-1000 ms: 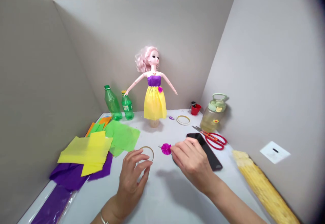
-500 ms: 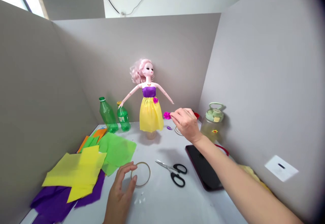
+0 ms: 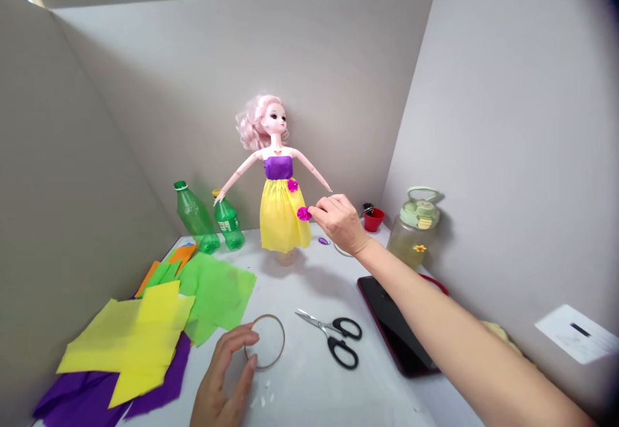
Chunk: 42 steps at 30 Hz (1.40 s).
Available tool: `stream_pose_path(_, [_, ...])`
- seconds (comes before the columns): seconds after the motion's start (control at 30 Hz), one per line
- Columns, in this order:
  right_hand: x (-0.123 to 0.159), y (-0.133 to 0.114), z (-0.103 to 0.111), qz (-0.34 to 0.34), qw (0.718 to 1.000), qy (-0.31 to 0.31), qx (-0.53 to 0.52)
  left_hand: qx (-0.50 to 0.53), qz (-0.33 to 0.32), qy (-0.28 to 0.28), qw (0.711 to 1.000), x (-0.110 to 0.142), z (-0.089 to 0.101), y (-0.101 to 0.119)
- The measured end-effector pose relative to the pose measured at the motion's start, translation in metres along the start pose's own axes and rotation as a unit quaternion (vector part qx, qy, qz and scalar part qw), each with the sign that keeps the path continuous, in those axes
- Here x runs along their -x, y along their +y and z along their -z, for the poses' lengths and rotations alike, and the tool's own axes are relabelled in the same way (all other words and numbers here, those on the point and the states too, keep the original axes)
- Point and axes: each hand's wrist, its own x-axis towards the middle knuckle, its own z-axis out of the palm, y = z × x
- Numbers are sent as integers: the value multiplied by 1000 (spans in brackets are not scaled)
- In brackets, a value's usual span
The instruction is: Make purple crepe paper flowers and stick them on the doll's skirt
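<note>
A pink-haired doll (image 3: 280, 182) in a purple top and yellow paper skirt stands at the back of the table, with one magenta paper flower at its waist. My right hand (image 3: 341, 224) reaches out and pinches a second small magenta paper flower (image 3: 304, 213) against the right side of the skirt. My left hand (image 3: 225, 382) rests low on the table, fingers curled loosely, fingertips touching a clear tape ring (image 3: 265, 341).
Black scissors (image 3: 333, 337) lie mid-table beside a dark phone (image 3: 394, 327). Yellow, green, purple and orange paper sheets (image 3: 145, 330) cover the left. Two green bottles (image 3: 207, 217), a red cup (image 3: 373, 219), a jar (image 3: 416, 228). Grey cardboard walls enclose three sides.
My right hand lifted the magenta flower from the table and carried it to the doll's skirt. My left hand stayed by the tape ring. The view shifted, showing the black scissors.
</note>
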Motion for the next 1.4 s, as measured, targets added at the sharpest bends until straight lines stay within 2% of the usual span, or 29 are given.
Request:
stream_pose_path(0.33, [3, 6, -4, 8, 1000, 3, -5, 57, 41, 60, 996, 3, -10, 16])
stream_pose_path(0.6, [-3, 11, 0, 9, 1000, 27, 0, 50, 34, 68, 996, 3, -11, 14])
stream_pose_path(0.9, [-18, 12, -16, 31, 998, 45, 11, 73, 77, 69, 992, 1, -10, 19])
stream_pose_path(1.4, [-20, 9, -22, 48, 997, 43, 32, 66, 76, 68, 993, 1, -11, 15])
